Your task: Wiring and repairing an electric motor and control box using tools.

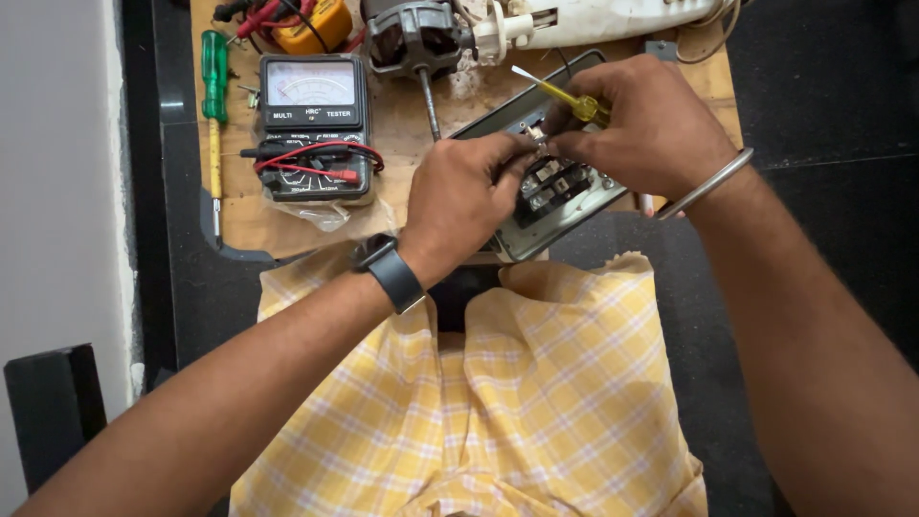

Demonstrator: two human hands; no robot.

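The left hand [459, 196] was pinched shut on a small metal part at the top of the grey switch box [550, 168], thumb and forefinger closed tight on it, while the right hand [646, 124] was curled around a yellow-handled screwdriver [565, 96] whose shank pointed up and away from the box. The box itself lay tilted across the near edge of the wooden tabletop [402, 134], one corner overhanging the person's lap and the yellow checked cloth [536, 383] there.

That overhang looked like the main hazard: a firm push from either hand could tip the box off the board and onto the lap. The pinched part was small (too small to identify), and a slip of the fingers would likely drop it among the black terminal blocks [550, 187] inside the box or into the folds of cloth. The screwdriver, held in the same hand that worked at the part, could also swing into the motor shaft [429, 101] just beside the box.

Room was tight. The analog multimeter [314, 124] with its red and black leads [316, 163] sat just to the left of the left hand, a green screwdriver [214, 86] lay along the board's left edge, and the motor [414, 38] and a white casing [613, 17] crowded the far side. Only the right edge of the board, past the wrist's metal bangle [706, 184], had open space.
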